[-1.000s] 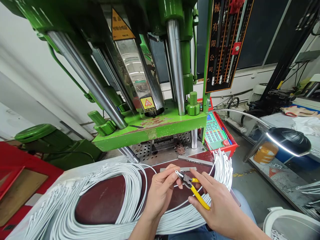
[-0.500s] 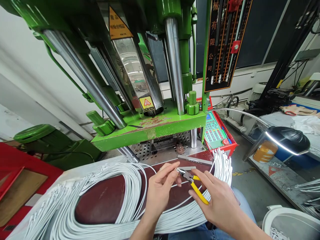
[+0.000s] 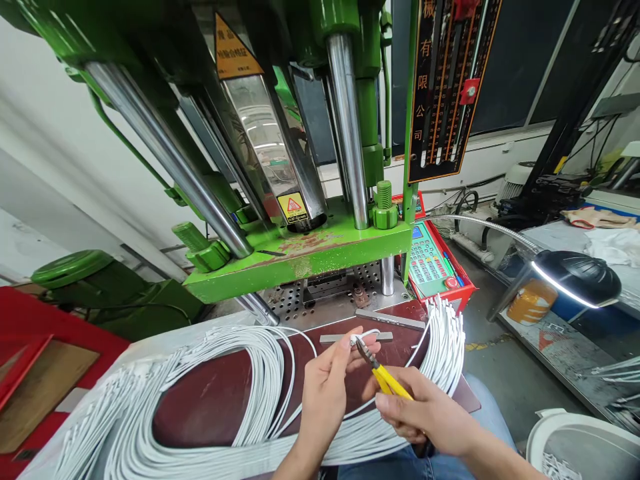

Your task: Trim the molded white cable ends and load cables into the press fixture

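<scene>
My left hand [image 3: 327, 380] pinches the end of a white cable [image 3: 370, 333] between thumb and forefinger above the dark red board. My right hand [image 3: 420, 403] is wrapped round yellow-handled cutting pliers [image 3: 393, 381]. The pliers' jaws meet the cable end at my left fingertips; whether they bite into it I cannot tell. A large coil of white cables [image 3: 260, 380] lies around and beneath my hands, its bundled ends [image 3: 445, 340] fanning out at the right. Behind my fingers lie two grey metal bars, the nearer bar [image 3: 330, 339] and the farther bar [image 3: 390, 319].
A green press [image 3: 300, 263] with steel columns stands straight ahead. To its right is a red control box [image 3: 435, 260] with a keypad. A black lamp [image 3: 575, 277] hangs over a side bench, and a white bucket [image 3: 565, 420] holding small white scraps stands at lower right.
The pliers have turned steeper, their handles squeezed closer together in my right hand. My left hand has rolled slightly, so the cable end now shows above its fingers.
</scene>
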The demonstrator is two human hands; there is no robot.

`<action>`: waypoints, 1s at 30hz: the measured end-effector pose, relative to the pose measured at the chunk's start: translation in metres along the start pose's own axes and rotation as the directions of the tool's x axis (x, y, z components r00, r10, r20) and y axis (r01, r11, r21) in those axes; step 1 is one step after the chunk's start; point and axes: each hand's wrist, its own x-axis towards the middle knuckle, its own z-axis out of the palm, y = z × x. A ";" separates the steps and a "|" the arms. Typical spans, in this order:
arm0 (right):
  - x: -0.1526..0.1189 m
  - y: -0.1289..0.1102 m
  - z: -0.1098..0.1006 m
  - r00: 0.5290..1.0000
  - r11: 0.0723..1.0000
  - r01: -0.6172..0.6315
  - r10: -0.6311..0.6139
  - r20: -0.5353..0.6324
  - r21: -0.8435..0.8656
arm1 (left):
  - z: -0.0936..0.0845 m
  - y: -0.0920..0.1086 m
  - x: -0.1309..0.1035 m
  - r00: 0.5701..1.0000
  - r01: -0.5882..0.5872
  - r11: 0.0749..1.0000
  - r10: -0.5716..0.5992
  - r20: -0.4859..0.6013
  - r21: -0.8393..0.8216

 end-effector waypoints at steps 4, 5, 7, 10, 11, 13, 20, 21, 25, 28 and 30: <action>0.001 0.005 0.001 0.970 0.937 0.037 -0.117 -0.213 -0.347 | 0.000 0.000 0.000 0.999 0.003 1.000 -0.003 -0.032 0.015; 0.001 0.007 0.003 0.928 0.856 0.019 -0.207 -0.308 -0.517 | 0.000 0.000 -0.001 0.999 -0.004 1.000 0.005 -0.041 0.023; 0.001 0.014 0.006 0.838 0.676 -0.053 -0.371 -0.401 -0.735 | 0.003 0.000 -0.002 0.997 -0.039 0.998 0.041 -0.063 0.039; 0.004 0.023 0.009 0.775 0.511 -0.133 -0.481 -0.410 -0.849 | 0.008 -0.002 -0.004 0.988 -0.096 0.991 0.106 -0.110 0.088; 0.004 0.026 0.010 0.765 0.484 -0.150 -0.496 -0.411 -0.862 | 0.010 -0.003 -0.005 0.985 -0.108 0.989 0.121 -0.126 0.105; 0.005 0.028 0.010 0.762 0.479 -0.159 -0.497 -0.416 -0.863 | 0.013 -0.005 -0.007 0.979 -0.119 0.986 0.136 -0.150 0.120; 0.005 0.013 0.000 0.952 0.903 0.077 -0.192 -0.238 -0.423 | 0.012 -0.009 -0.006 0.979 -0.110 0.990 0.123 -0.161 0.088; 0.005 0.011 -0.003 0.982 0.961 0.089 -0.129 -0.139 -0.261 | 0.012 -0.009 -0.006 0.982 -0.100 0.994 0.107 -0.155 0.054; 0.007 0.012 -0.005 0.999 0.999 0.044 -0.044 0.015 -0.024 | 0.012 -0.008 -0.005 0.986 -0.095 0.995 0.093 -0.137 -0.014; 0.007 0.018 0.004 0.914 0.866 0.048 -0.239 -0.329 -0.498 | 0.013 -0.009 -0.007 0.979 -0.122 0.990 0.132 -0.156 0.070; 0.008 0.022 0.011 0.803 0.712 -0.048 -0.390 -0.451 -0.701 | 0.013 -0.011 -0.009 0.968 -0.167 0.975 0.191 -0.165 0.146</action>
